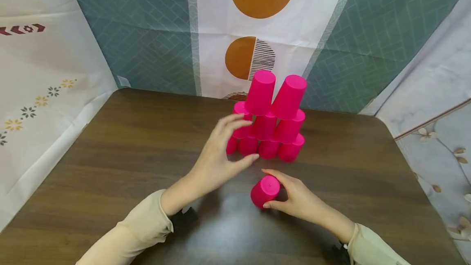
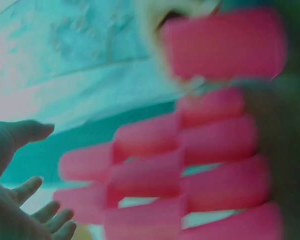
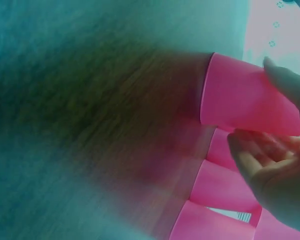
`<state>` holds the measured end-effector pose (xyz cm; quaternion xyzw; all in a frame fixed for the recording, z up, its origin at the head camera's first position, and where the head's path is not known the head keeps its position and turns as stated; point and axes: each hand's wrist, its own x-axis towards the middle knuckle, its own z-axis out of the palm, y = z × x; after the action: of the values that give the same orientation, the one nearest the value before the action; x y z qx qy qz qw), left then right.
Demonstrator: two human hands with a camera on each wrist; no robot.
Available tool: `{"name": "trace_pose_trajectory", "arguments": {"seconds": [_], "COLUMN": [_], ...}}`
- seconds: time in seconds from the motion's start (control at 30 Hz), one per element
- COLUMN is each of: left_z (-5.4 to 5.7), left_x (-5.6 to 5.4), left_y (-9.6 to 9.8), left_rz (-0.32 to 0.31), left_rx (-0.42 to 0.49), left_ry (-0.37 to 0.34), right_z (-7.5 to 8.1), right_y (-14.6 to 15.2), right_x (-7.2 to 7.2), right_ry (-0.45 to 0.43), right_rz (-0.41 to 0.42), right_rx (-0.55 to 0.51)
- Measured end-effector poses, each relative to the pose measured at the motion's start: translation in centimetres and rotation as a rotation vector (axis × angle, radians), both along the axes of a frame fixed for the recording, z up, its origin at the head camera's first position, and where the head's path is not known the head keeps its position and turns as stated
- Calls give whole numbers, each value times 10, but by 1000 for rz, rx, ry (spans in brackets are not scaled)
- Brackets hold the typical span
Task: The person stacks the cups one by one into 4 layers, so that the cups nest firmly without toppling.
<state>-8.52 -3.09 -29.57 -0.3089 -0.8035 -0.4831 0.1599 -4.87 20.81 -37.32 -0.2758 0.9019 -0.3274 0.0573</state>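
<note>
Upside-down pink cups form a stepped stack (image 1: 265, 128): a bottom row of several, then three, then two on top. Nearer the camera, one lone pink cup (image 1: 265, 191) stands upside down on the wooden table. My right hand (image 1: 301, 199) grips this cup from its right side, thumb and fingers on opposite walls, as the right wrist view also shows with the cup (image 3: 245, 95). In front of the stack's left side, my left hand (image 1: 215, 156) hovers with thumb and fingers spread, holding nothing. The left wrist view is blurred.
The brown table (image 1: 121, 158) extends to both sides of the stack. Close behind the stack hangs a patterned curtain (image 1: 158, 52), with white cloth (image 1: 48, 72) on the left and a marble-patterned sheet (image 1: 438, 146) on the right.
</note>
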Motion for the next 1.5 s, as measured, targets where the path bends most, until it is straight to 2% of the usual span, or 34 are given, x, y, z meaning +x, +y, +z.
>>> {"name": "trace_pose_trajectory", "arguments": {"seconds": [0.1, 0.2, 0.27, 0.33, 0.47, 0.57, 0.67, 0.77, 0.87, 1.03, 1.13, 1.2, 1.27, 1.4, 1.47, 1.5], "left_z": [-20, -35, -42, -48, -62, -71, -71, -60, -44, -14, 9, 26, 43, 73, 85, 90], "left_x": [14, 20, 22, 23, 22, 20, 20, 18, 15, 15, 15, 13, 8, -6, -14, -19], "left_y": [1, 4, 6, 10, 15, 17, 16, 14, 13, 13, 14, 15, 17, 21, 23, 24], "left_rz": [-76, -125, -151, -182, -243, -260, -276, -295, -300, -272, -289, -307, -313, -234, -205, -198], "left_rx": [-158, -336, -440, -490, -508, -459, -380, -274, -151, 34, 104, 116, 113, 89, 98, 109], "left_ry": [-141, -317, -385, -425, -417, -400, -425, -442, -421, -432, -389, -292, -159, 102, 165, 168], "right_z": [2, 3, 2, 0, -8, -12, -11, 1, 21, 60, 84, 100, 119, 157, 173, 181], "right_y": [5, 9, 10, 10, 5, 0, -2, 0, 3, 5, 5, 6, 8, 8, 6, 5], "right_x": [1, 2, 2, 1, 1, 2, 5, 8, 9, 10, 7, 3, -1, -12, -20, -23], "right_ry": [-37, -74, -82, -100, -161, -176, -171, -173, -123, 52, 174, 261, 357, 489, 507, 502], "right_rz": [-12, -6, 4, 14, 26, 29, 17, -19, -63, -97, -81, -51, -19, -16, -36, -50], "right_rx": [26, 41, 32, -4, -104, -142, -165, -230, -305, -361, -374, -395, -406, -381, -369, -364]}}
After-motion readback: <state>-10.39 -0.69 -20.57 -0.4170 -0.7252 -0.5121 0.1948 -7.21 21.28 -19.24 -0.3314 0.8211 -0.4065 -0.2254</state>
